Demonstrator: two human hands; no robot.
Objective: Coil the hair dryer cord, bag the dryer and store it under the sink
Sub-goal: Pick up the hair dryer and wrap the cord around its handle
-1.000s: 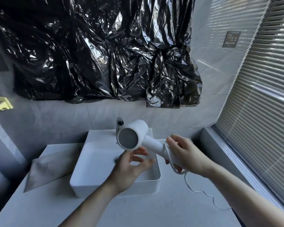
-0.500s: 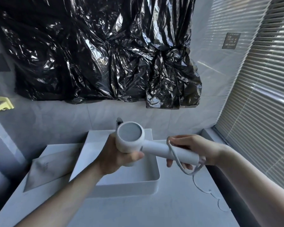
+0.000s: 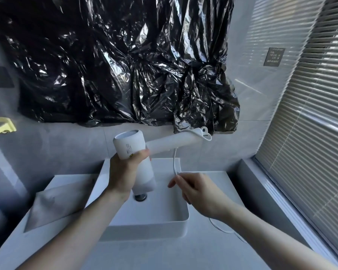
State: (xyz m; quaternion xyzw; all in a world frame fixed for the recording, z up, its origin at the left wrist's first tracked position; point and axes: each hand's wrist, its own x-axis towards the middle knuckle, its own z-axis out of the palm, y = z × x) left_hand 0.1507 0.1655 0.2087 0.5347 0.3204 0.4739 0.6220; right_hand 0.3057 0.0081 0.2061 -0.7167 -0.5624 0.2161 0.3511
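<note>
At frame centre we hold the white hair dryer (image 3: 134, 152) above the basin (image 3: 164, 217), our left hand (image 3: 123, 176) wrapped round its barrel. Our right hand (image 3: 198, 190) pinches the cord (image 3: 174, 162) hanging below the handle.

Both hands raised, forearms extended forward.
Left hand (image 3: 125, 174): fingers curled around the hair dryer (image 3: 134, 152) barrel, wrist bent upward. Right hand (image 3: 198, 190): back facing up, thumb and fingers (image 3: 174, 183) pinching the cord (image 3: 174, 162) below the handle.
</note>
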